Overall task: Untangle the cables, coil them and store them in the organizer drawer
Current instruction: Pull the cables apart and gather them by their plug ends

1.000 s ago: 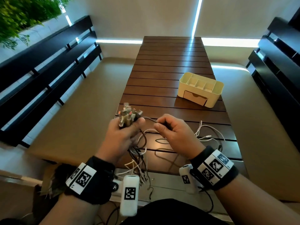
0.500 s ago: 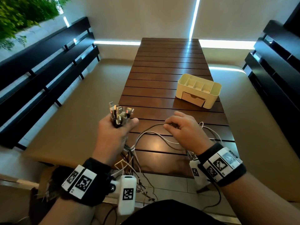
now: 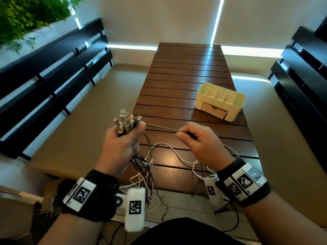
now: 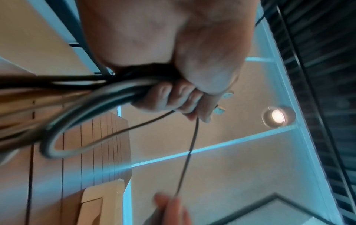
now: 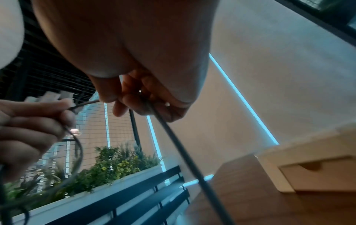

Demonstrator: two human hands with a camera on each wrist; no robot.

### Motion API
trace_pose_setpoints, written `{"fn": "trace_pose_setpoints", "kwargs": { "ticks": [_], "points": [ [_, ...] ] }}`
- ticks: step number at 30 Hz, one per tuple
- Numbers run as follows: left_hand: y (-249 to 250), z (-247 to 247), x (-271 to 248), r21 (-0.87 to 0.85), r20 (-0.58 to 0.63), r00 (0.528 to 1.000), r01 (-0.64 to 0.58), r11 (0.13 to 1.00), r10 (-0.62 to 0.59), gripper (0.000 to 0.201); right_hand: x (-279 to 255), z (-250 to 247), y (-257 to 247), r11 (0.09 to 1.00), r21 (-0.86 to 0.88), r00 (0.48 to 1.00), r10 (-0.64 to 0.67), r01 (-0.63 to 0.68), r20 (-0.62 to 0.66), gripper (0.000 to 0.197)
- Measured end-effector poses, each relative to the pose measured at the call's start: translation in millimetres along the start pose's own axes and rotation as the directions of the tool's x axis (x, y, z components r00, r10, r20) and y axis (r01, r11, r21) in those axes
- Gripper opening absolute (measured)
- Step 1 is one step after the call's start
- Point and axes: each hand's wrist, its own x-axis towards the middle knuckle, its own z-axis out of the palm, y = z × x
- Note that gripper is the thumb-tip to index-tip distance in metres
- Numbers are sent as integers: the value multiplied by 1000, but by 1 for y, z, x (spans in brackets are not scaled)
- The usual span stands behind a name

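My left hand [image 3: 123, 138] grips a bundle of cables [image 3: 126, 121] with several plug ends sticking up above the fist; the left wrist view shows the fingers [image 4: 173, 97] curled round the thick bundle [image 4: 108, 91]. A thin dark cable [image 3: 161, 128] runs taut from that fist to my right hand [image 3: 192, 138], which pinches it between thumb and fingers [image 5: 133, 100]. The rest of the dark and white cables [image 3: 159, 156] hang tangled below both hands onto the wooden table [image 3: 185, 71]. The cream organizer [image 3: 221, 101] stands at the table's right side, its drawer [image 3: 214, 110] closed.
Black benches [image 3: 53, 71] run along the left and a dark bench [image 3: 300, 71] along the right. Green plants [image 3: 26, 15] grow at the upper left. Loose cable ends [image 3: 152, 195] dangle over the table's near edge towards the floor.
My right hand has taken up the thin dark cable and drawn it taut to the right. The left hand has kept its hold on the bundle of plug ends.
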Motion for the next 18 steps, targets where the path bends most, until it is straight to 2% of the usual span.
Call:
{"fn": "trace_pose_setpoints", "kwargs": {
  "ticks": [2,3,5,8,11,14,18],
  "points": [
    [2,-15,2,-7,-51,998,27,1000,-27,20,-2,-4,6,986,76,988,153,-150,-24,9],
    [0,-21,2,34,-60,997,48,998,-46,23,-1,-7,5,977,115,982,186,-180,-44,9],
    [-7,-25,1,138,-60,993,112,984,-105,26,5,-13,-1,979,133,982,165,-152,-93,9],
    [-15,-18,-3,195,-71,991,129,972,-117,32,18,-17,-7,998,14,992,63,-62,-114,9],
    [-14,-8,-5,208,-112,993,57,977,-34,48,19,-13,0,991,-107,997,79,-76,23,8],
    [-11,0,-5,216,-71,997,7,976,9,37,14,-3,-1,991,-107,986,95,-80,140,6],
    [-14,15,-2,266,67,998,5,964,-23,15,14,12,-14,998,-48,987,-23,31,161,6]
  ]
}}
